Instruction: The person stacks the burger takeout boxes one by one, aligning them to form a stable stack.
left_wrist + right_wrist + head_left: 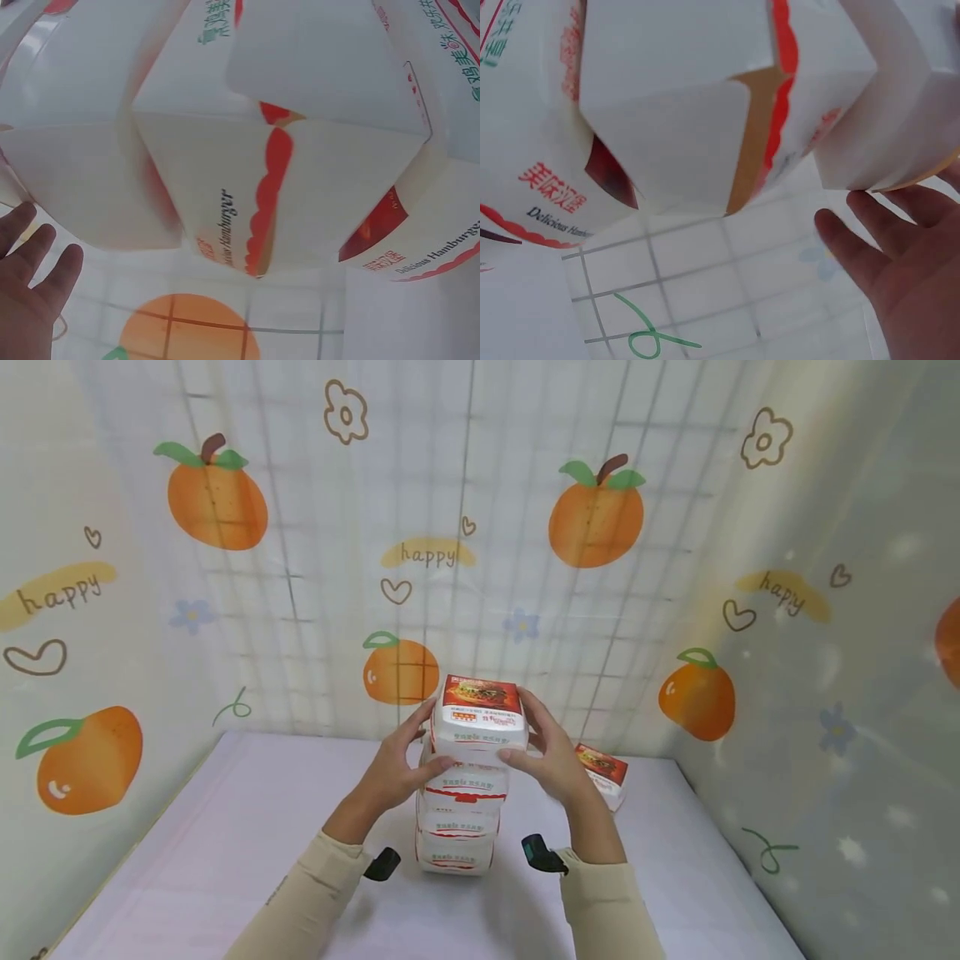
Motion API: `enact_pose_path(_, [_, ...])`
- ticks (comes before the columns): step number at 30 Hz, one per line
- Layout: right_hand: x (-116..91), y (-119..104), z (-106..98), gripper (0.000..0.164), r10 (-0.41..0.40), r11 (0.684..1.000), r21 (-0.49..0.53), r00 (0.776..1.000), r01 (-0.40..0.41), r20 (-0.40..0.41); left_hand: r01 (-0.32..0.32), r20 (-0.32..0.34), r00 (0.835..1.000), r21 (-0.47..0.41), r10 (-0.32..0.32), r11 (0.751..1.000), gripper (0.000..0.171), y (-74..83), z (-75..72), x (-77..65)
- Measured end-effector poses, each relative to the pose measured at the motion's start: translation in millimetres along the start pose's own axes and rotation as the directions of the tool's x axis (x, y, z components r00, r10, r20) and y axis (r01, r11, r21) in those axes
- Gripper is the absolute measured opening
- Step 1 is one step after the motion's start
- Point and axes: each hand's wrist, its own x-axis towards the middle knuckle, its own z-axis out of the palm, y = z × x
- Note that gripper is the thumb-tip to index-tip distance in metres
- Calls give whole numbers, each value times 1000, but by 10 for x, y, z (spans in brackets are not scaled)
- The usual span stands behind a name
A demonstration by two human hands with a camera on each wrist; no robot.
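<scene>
Arms (315, 885) extended forward, fingers (63, 279) slightly parted

Box stack (459, 827) on table (225, 843), another box (602, 772) behind, to the right

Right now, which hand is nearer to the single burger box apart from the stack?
The right hand: in the head view it is just left of the single box. The left hand is farther, across the stack, at the left side of the top box.

From my head: forward and down over the tabletop (285, 802). From each wrist, close up: the stack (462, 802), common to all views, backdrop (322, 493) beyond.
</scene>
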Motion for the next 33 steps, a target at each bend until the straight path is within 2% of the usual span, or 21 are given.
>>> enact_pose_path(5, [7, 23, 30, 93, -35, 999, 36, 999, 35, 20, -19, -4, 1000, 2, 19, 1000, 83, 10, -25, -17])
enact_pose_path(12, [10, 72, 55, 88, -113, 994, 3, 994, 113, 0, -14, -6, 1000, 4, 14, 1000, 83, 28, -36, -34])
enact_pose_path(22, [-28, 120, 32, 88, -100, 995, 3, 995, 100, 15, -35, -26, 999, -5, 35, 999, 79, -6, -28, -47])
enact_pose_path(33, [51, 173, 61, 90, -135, 990, 36, 990, 133, 41, -40, -48, 998, 19, 41, 999, 80, -33, -52, -45])
